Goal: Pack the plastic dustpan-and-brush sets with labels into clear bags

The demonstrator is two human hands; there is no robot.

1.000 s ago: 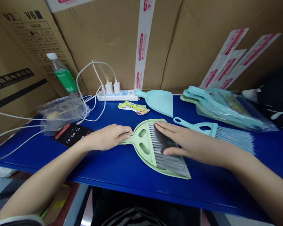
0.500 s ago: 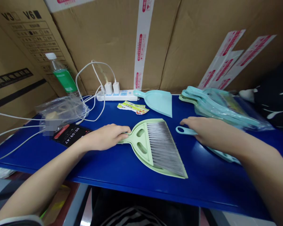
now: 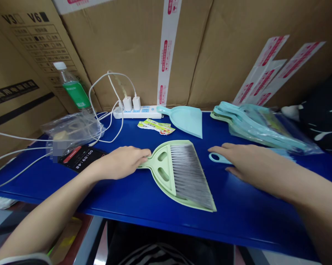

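My left hand (image 3: 127, 162) is closed around the handle end of a pale green dustpan (image 3: 170, 187). A matching green hand brush (image 3: 161, 169) with grey bristles (image 3: 192, 173) lies nested in that pan, bristles pointing right. To the right, my right hand (image 3: 243, 165) is over a light blue hand brush (image 3: 219, 158); its ring end shows past my fingers and its bristles show beyond my wrist. Thumb and fingers are spread on either side of the blue handle. My palm hides the middle of that brush.
A light blue dustpan (image 3: 186, 119) lies at the back beside a white power strip (image 3: 138, 113) and small packets (image 3: 156, 126). Bagged blue and green pieces (image 3: 254, 121) lie back right. Left are a phone (image 3: 83, 158), cables, a plastic bag (image 3: 72, 127) and a bottle (image 3: 76, 92).
The blue brush has swung so its bristle end lies farther back, and my right thumb has spread from the fingers. The green set has shifted slightly left with my left hand.
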